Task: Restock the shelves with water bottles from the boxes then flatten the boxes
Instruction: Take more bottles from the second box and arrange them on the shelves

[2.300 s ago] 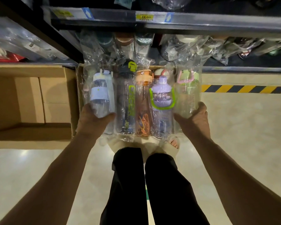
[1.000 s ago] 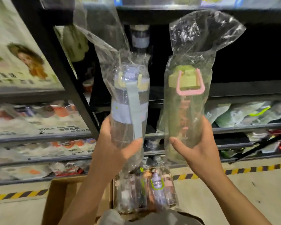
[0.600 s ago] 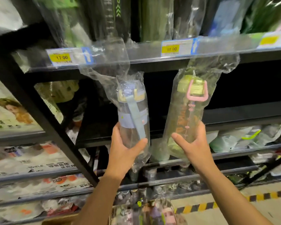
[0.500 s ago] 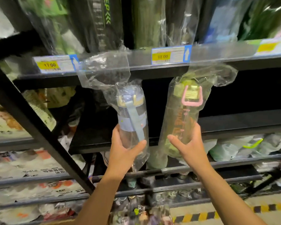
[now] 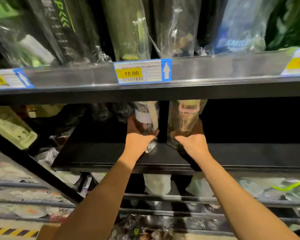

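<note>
Hands (image 5: 139,142) (image 5: 191,142) outstretched, each gripping upright bagged bottles (image 5: 145,116) (image 5: 185,118)

Single view: your head cam. It faced straight into the rack (image 5: 42,172), close in, wide-angle. Upper shelf (image 5: 215,91) edge crossed the upper third; black shelf (image 5: 102,156) sat mid-frame. Your left hand (image 5: 137,141) and right hand (image 5: 192,143) were dead centre, arms (image 5: 100,196) in from the bottom. Floor stripe (image 5: 12,232) showed bottom left.

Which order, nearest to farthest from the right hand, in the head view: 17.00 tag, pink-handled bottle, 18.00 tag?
1. Pink-handled bottle: gripped by the right hand.
2. 18.00 tag: above and left, on the shelf edge.
3. 17.00 tag: far left, same edge.
</note>
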A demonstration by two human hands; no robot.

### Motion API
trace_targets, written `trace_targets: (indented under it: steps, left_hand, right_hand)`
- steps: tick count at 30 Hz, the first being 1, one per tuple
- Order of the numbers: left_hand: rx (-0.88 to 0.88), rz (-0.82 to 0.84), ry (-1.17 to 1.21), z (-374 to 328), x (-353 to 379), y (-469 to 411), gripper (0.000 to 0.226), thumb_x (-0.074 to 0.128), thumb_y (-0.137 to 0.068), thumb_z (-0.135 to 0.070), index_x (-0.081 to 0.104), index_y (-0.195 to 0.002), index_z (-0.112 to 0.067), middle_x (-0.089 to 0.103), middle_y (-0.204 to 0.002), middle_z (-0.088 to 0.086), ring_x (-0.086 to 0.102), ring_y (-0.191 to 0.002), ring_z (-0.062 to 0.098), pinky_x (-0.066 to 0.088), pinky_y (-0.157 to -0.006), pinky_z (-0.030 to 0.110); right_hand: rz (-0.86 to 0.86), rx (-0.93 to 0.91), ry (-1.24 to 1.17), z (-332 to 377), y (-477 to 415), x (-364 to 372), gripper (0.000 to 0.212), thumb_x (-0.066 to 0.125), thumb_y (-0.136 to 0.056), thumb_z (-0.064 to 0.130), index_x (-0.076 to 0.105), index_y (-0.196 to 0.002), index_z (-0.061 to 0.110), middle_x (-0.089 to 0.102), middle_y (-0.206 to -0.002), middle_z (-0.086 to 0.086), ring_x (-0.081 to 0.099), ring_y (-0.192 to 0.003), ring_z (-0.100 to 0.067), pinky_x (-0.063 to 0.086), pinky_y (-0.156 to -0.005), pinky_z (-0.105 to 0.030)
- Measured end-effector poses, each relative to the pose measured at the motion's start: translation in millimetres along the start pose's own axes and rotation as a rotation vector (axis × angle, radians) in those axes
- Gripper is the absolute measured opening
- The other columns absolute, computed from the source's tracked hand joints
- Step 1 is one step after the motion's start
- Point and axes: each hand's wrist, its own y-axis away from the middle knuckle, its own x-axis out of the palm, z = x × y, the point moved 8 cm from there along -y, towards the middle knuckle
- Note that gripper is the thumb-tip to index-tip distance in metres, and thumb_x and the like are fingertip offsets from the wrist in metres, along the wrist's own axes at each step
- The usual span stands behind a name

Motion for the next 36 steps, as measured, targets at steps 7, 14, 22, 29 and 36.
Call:
trace_targets:
  steps: [7, 14, 22, 29, 36]
  left_hand:
    - [0.122, -0.148, 0.06, -3.7, 33.4, -47.8, 0.092, 0.092, -0.066, 0.005, 0.034, -0.133, -0.02, 0.049, -0.138, 0.007, 0.051, -0.13, 0.016, 0.041, -0.114, 0.027]
    - [0.11, -0.17, 0.055, 10.8, 44.5, -78.6, 0.1, 0.093, -0.072, -0.012, 0.03, -0.15, -0.011, 0.042, -0.15, 0.005, 0.045, -0.138, 0.016, 0.036, -0.114, 0.013]
    - [0.088, -0.177, -0.037, 27.2, 51.2, -108.0, 0.097, 0.095, -0.068, -0.019, 0.035, -0.144, -0.009, 0.042, -0.134, -0.003, 0.044, -0.126, 0.01, 0.028, -0.093, -0.009]
    - [0.028, -0.165, -0.05, 37.9, 55.9, -126.6, 0.105, 0.094, -0.071, -0.024, 0.029, -0.154, -0.014, 0.043, -0.153, 0.007, 0.042, -0.141, 0.016, 0.022, -0.093, -0.012]
    - [-0.022, -0.135, -0.051, 37.7, 56.3, -122.1, 0.101, 0.094, -0.07, -0.026, 0.032, -0.149, -0.017, 0.046, -0.146, 0.0, 0.047, -0.137, 0.015, 0.031, -0.106, 0.005]
  right_hand:
    - [-0.081, -0.281, -0.095, 30.9, -49.3, 1.2, 0.087, 0.094, -0.07, 0.017, 0.045, -0.142, 0.02, 0.058, -0.13, 0.005, 0.059, -0.112, -0.009, 0.04, -0.08, 0.003]
    - [-0.11, -0.357, -0.072, 34.2, -86.9, 5.0, 0.086, 0.095, -0.068, 0.021, 0.048, -0.141, 0.013, 0.059, -0.121, 0.012, 0.053, -0.101, 0.024, 0.034, -0.086, 0.007]
    - [-0.225, -0.391, 0.02, 33.4, -104.0, 9.5, 0.1, 0.092, -0.069, 0.035, 0.04, -0.152, 0.013, 0.054, -0.145, -0.006, 0.033, -0.126, 0.01, 0.019, -0.097, 0.009]
    - [-0.228, -0.302, 0.058, 22.7, -128.4, 21.9, 0.084, 0.087, -0.066, 0.05, 0.044, -0.136, 0.031, 0.06, -0.126, 0.005, 0.049, -0.114, -0.004, 0.03, -0.097, -0.015]
    - [-0.311, -0.322, 0.064, 33.2, -117.4, 14.7, 0.058, 0.068, -0.054, 0.072, 0.042, -0.106, 0.064, 0.045, -0.074, 0.043, 0.046, -0.08, 0.032, 0.023, -0.063, 0.014]
